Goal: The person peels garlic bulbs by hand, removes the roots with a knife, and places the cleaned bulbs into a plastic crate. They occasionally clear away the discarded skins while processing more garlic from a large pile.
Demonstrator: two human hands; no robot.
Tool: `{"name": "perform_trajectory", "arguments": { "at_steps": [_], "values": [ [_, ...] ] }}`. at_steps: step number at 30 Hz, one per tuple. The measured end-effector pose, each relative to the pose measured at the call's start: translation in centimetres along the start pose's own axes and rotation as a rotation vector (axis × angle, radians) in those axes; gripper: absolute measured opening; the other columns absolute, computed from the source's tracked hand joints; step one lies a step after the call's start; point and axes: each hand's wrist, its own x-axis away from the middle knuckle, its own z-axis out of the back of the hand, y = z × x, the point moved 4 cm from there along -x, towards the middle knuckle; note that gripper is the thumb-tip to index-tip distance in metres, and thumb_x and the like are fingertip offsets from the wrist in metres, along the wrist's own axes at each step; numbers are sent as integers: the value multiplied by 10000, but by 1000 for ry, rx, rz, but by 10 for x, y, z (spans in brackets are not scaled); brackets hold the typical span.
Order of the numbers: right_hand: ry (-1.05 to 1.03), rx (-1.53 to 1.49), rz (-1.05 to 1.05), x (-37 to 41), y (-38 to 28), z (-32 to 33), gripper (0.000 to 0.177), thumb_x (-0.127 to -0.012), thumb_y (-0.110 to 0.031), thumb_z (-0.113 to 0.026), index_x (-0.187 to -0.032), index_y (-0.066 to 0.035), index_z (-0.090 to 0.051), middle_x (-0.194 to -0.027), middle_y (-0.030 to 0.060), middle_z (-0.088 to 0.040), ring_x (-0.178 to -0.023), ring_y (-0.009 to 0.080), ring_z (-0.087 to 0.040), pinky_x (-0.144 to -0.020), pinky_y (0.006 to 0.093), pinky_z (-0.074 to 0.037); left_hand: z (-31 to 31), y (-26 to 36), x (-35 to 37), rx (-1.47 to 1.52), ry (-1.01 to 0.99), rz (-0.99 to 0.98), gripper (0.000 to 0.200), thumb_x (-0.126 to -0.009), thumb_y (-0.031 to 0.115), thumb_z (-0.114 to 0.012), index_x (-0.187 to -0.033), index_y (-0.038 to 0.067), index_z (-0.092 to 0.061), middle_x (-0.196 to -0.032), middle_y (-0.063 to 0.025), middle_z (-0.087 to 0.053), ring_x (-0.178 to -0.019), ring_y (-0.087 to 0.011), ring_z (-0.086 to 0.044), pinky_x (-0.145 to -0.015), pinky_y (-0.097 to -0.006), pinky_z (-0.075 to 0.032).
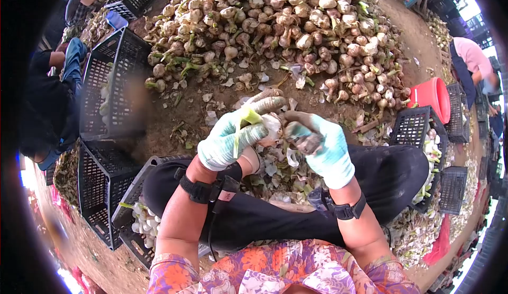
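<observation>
My left hand (233, 135), in a light green glove with dirty fingertips, holds a garlic bulb (271, 129) with a green stem (247, 119) lying across the fingers. Close on its right, my right hand (317, 143), gloved the same way, has its fingers curled at the bulb's side; a dark shape shows in the fingers, too blurred to make out. Beneath both hands, peeled skins and leaf scraps (275, 175) cover the ground between my crossed legs. A large heap of unpeeled garlic (264, 24) rises beyond the hands.
Black crates (114, 90) stand at the left, one holding white garlic (144, 222). On the right are a crate of peeled garlic (431, 151), a red bucket (431, 99) and more crates. People sit at the far left (47, 103) and far right (468, 61).
</observation>
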Motion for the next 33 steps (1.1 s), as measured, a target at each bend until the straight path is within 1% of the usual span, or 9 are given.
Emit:
{"name": "perform_trajectory", "arguments": {
  "at_steps": [2,5,7,20,22,26,28,31,33],
  "values": [
    [-77,179,-38,-4,1,-5,294,-692,-57,-592,-980,-1,-584,-818,169,-615,-743,279,-611,-651,316,-476,0,-1,-2,-146,-65,-96,634,-762,359,-619,-1220,-25,-409,-1172,-93,-494,-1017,-163,-476,-887,-279,-349],
    [-122,351,113,-3,-7,-8,295,-685,-47,-587,-977,-2,-588,-824,179,-611,-744,292,-608,-659,311,-474,2,-2,1,-69,-148,-43,451,-794,181,-593,-1186,-4,-469,-1290,-102,-384,-1127,-180,-406,-947,-292,-293],
    [-137,386,200,-3,-15,-7,302,-717,49,-497,-1006,28,-581,-790,99,-640,-661,94,-553,-607,221,-448,-1,1,3,-21,-125,-27,510,-785,253,-603,-1187,-22,-454,-1241,-106,-433,-1081,-174,-439,-917,-286,-323],
    [-115,488,59,5,43,0,385,-700,134,-384,-1023,26,-564,-741,-9,-585,-586,54,-462,-519,180,-389,5,7,4,-119,-118,-63,498,-809,281,-568,-1200,-4,-451,-1290,-127,-394,-1154,-205,-379,-941,-305,-296],
    [-12,26,-126,8,44,9,413,-674,91,-443,-1053,-23,-562,-930,136,-616,-749,215,-608,-667,278,-459,7,-1,3,-117,-135,-97,512,-808,299,-562,-1203,-7,-448,-1305,-127,-374,-1168,-206,-361,-943,-303,-293],
    [-210,165,-66,-3,-8,8,387,-703,37,-462,-1082,11,-537,-948,100,-612,-731,149,-588,-663,256,-462,0,-2,-1,-107,-175,-101,589,-766,322,-614,-1186,-54,-443,-1332,-156,-319,-1194,-238,-344,-947,-345,-304],
    [-211,277,213,-9,-6,3,331,-716,15,-494,-1042,23,-553,-872,84,-621,-668,94,-544,-612,242,-453,-4,-4,1,44,-184,-65,545,-776,309,-604,-1160,-54,-473,-1337,-163,-308,-1234,-268,-279,-979,-380,-251],
    [-233,0,-233,-11,6,-4,162,-762,-54,-555,-897,31,-586,-730,38,-604,-649,52,-508,-576,207,-428,-7,5,3,44,-236,-99,505,-784,273,-601,-1154,-47,-476,-1312,-170,-339,-1188,-229,-327,-957,-350,-274],
    [-195,-109,-226,-6,10,-10,132,-773,-48,-544,-874,26,-586,-726,29,-597,-649,52,-507,-573,201,-424,-4,7,5,17,-231,-131,476,-792,245,-601,-1144,-49,-474,-1285,-172,-378,-1133,-185,-388,-926,-315,-312]
  ]
}}
